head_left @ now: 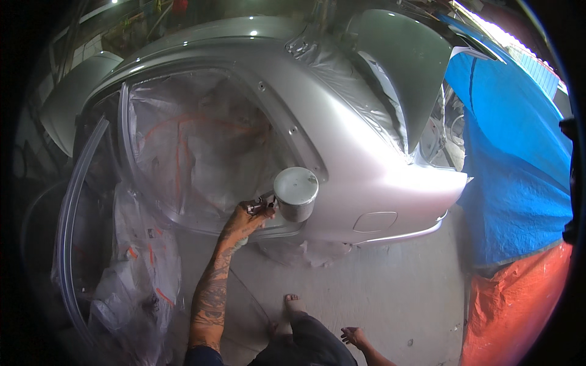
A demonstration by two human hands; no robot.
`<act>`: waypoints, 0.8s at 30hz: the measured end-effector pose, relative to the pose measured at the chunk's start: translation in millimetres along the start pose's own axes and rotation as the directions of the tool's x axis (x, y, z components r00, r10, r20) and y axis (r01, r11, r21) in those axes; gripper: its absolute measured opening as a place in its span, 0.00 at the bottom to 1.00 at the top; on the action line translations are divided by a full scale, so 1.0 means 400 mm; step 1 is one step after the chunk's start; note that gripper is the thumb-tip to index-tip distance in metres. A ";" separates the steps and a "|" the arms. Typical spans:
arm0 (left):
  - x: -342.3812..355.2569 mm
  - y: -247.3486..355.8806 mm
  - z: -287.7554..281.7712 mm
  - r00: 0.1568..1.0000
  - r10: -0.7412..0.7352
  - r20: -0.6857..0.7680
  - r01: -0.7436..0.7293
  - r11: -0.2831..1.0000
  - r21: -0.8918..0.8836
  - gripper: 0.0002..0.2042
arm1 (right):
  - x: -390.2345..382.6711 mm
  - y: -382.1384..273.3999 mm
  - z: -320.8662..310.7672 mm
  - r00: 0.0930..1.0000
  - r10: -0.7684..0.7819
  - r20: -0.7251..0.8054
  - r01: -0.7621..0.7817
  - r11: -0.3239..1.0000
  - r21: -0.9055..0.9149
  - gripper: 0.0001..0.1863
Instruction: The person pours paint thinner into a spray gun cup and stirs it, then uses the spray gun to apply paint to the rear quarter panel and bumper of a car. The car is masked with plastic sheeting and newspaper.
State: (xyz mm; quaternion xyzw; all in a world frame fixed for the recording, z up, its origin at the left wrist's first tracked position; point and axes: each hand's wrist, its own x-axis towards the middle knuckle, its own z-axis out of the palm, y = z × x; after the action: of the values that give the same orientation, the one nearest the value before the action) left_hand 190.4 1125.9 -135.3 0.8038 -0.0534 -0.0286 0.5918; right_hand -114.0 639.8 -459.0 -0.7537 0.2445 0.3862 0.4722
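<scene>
Two hands, well apart | left hand (245, 218) clamped on a small metallic spray gun (260, 206), its round, pale-grey lidded cup (296, 185) just right | right hand (353, 335) empty, fingers loose | glossy silver car body (366, 189) beyond; swung too close, the cup could scuff it

A grey floor (397, 293) is seen at lower centre; blue sheeting (503, 177) is hung at right above orange sheeting (516, 305); bright light (495, 25) is admitted upper right.
</scene>
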 end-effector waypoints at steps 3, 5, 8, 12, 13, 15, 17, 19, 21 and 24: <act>-0.045 -0.034 0.053 0.994 0.040 -0.102 -0.066 0.959 -0.275 0.16 | -0.016 -0.021 0.008 0.998 0.058 -0.011 -0.058 0.998 -0.004 0.28; -0.071 -0.054 0.084 0.986 -0.015 -0.168 -0.046 0.936 -0.349 0.20 | -0.014 -0.067 0.008 1.000 -0.030 -0.004 0.030 1.000 -0.005 0.29; -0.089 -0.076 0.139 0.954 -0.087 -0.288 -0.065 0.875 -0.480 0.23 | -0.008 -0.170 0.017 0.990 -0.143 -0.015 0.143 0.990 0.014 0.30; -0.084 -0.091 0.182 0.924 -0.247 -0.292 0.012 0.782 -0.623 0.26 | -0.023 -0.280 0.025 0.959 -0.284 0.022 0.284 0.958 -0.024 0.30; -0.083 -0.093 0.191 0.918 -0.267 -0.295 0.006 0.751 -0.660 0.25 | -0.029 -0.289 0.027 0.954 -0.299 0.029 0.300 0.954 -0.026 0.30; -0.078 -0.099 0.212 0.902 -0.314 -0.296 0.003 0.691 -0.723 0.24 | -0.041 -0.281 0.028 0.955 -0.294 0.037 0.296 0.954 -0.052 0.30; -0.085 -0.112 0.247 0.883 -0.341 -0.323 -0.017 0.663 -0.748 0.23 | -0.054 -0.236 0.030 0.973 -0.229 0.032 0.231 0.966 -0.113 0.29; -0.100 -0.134 0.296 0.842 -0.431 -0.326 0.010 0.615 -0.789 0.22 | -0.066 -0.169 0.029 0.987 -0.157 0.041 0.160 0.981 -0.107 0.29; -0.130 -0.165 0.364 0.789 -0.503 -0.353 -0.014 0.560 -0.828 0.16 | -0.081 -0.086 0.025 0.995 -0.091 0.043 0.095 0.990 -0.103 0.29; -0.188 -0.227 0.461 0.723 -0.558 -0.407 -0.071 0.527 -0.847 0.16 | -0.098 0.032 0.017 0.999 -0.021 0.042 0.024 0.997 -0.070 0.29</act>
State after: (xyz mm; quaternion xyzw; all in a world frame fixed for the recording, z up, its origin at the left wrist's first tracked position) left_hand 100.2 986.8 -278.3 0.3910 0.2929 0.1361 0.8619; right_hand -148.5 640.4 -435.3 -0.7645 0.2122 0.4048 0.4546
